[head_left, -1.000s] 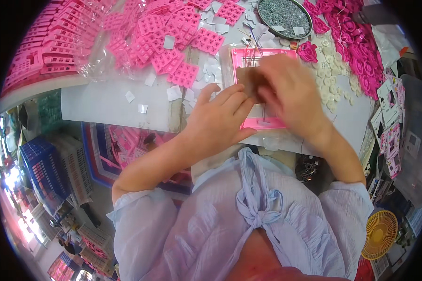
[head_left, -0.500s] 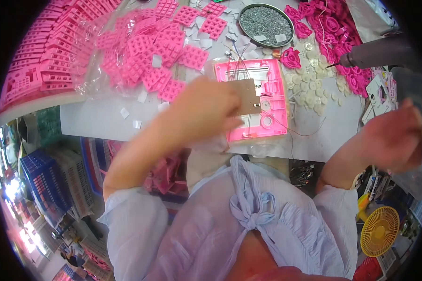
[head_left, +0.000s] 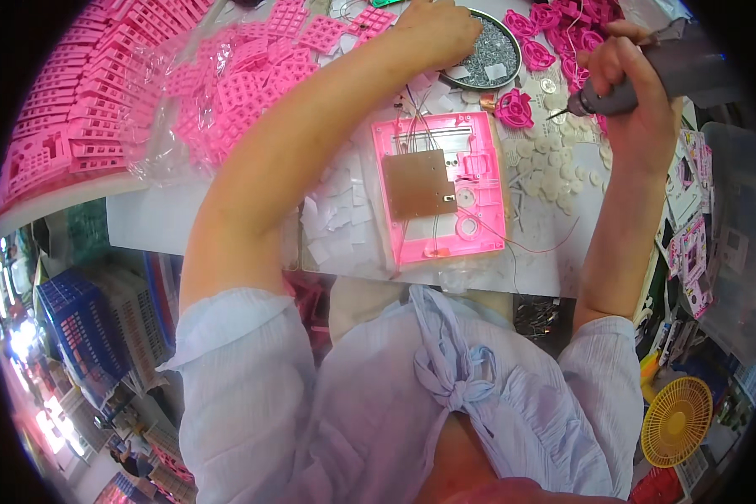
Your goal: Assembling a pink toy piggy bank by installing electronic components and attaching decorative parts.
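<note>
My left hand (head_left: 442,35) reaches over the left rim of a round dish (head_left: 519,65) full of small silver screws (head_left: 489,52). Its fingers are curled down together, and what they pinch is hidden. A dark electric screwdriver (head_left: 651,80) is gripped in my right hand (head_left: 634,84), its thin bit pointing left above the white discs. Between my arms lies a pink plastic casing (head_left: 487,239), open side up. On its left half rests a brown circuit board (head_left: 417,185), with several thin wires running out above and below.
Pink button grids (head_left: 256,71) are heaped on the left, partly under clear plastic, beside rows of stacked pink casings (head_left: 101,92). White discs (head_left: 554,160) and magenta ring parts (head_left: 514,109) lie right of the casing. White paper pieces (head_left: 336,210) are scattered to its left.
My left hand has moved from the circuit board up to the dish of screws. My right hand has risen and taken hold of the electric screwdriver. The casing has shifted slightly left.
</note>
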`<control>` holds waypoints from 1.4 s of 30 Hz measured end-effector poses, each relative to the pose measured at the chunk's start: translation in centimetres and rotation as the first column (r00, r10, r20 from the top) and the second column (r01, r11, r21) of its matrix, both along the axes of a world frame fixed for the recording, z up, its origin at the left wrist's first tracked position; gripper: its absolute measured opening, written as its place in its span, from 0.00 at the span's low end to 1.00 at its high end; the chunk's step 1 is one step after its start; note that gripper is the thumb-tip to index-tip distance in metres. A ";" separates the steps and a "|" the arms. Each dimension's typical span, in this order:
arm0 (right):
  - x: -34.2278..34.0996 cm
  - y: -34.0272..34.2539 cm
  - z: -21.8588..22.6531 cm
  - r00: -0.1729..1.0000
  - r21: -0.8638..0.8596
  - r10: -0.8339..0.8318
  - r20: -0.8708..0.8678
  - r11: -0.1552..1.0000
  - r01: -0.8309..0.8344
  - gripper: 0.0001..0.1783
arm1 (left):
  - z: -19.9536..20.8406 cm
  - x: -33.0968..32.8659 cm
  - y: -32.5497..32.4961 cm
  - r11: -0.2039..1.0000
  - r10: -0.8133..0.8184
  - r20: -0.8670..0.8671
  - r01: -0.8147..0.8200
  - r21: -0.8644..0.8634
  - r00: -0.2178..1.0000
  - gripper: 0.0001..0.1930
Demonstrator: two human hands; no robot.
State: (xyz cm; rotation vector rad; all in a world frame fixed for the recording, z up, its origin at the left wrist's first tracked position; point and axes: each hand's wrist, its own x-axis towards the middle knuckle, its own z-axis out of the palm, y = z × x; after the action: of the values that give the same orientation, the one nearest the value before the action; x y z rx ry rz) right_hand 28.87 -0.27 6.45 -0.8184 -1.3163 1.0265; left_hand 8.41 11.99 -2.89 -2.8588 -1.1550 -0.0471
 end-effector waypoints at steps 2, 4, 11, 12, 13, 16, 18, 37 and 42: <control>-1.1 -0.1 0.0 1.000 0.021 0.013 0.014 1.000 -0.013 0.14 | 0.0 -0.1 0.0 0.999 -0.043 0.017 0.043 0.003 0.999 0.10; -2.0 -0.2 0.3 0.999 0.047 0.036 0.038 0.998 -0.038 0.14 | 0.1 0.1 0.6 0.993 -0.120 -0.036 0.121 0.017 0.992 0.10; -6.9 -1.6 0.5 0.991 0.021 -0.070 -0.114 0.997 0.073 0.13 | 0.0 0.7 2.7 0.995 0.007 0.066 -0.014 0.103 0.998 0.10; -7.6 -1.7 0.5 0.990 0.024 -0.020 -0.137 0.999 0.023 0.12 | -0.6 0.1 3.2 0.993 0.032 0.034 -0.035 0.113 0.999 0.10; -8.2 -1.9 0.6 0.986 0.027 0.034 -0.161 0.999 -0.030 0.12 | -1.1 -0.6 3.8 0.991 0.058 0.002 -0.058 0.123 0.998 0.10; -7.8 -2.0 -0.1 0.994 0.064 0.033 0.101 0.997 -0.040 0.11 | -2.4 -0.5 5.0 0.987 0.158 0.100 -0.161 0.020 0.982 0.09; -9.4 -2.8 0.0 0.998 0.019 0.069 -0.014 0.997 -0.069 0.09 | 0.7 -2.4 2.6 0.975 0.218 0.258 -0.224 -0.007 0.941 0.08; -12.1 -4.8 -4.4 0.936 0.050 0.339 -0.092 0.941 -0.335 0.06 | 0.9 -9.9 -25.2 0.965 0.254 0.638 -0.148 -0.215 0.727 0.09; -12.3 -5.2 -4.0 0.951 0.080 0.268 0.155 0.956 -0.282 0.08 | 0.6 -9.9 -25.5 0.964 0.263 0.680 -0.158 -0.214 0.684 0.08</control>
State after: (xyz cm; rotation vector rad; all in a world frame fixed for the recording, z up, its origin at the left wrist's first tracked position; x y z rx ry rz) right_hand 16.61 -5.45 2.47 -0.6518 -1.6257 1.1240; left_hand -1.49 -13.53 -2.32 -2.8494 -1.6407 -1.1996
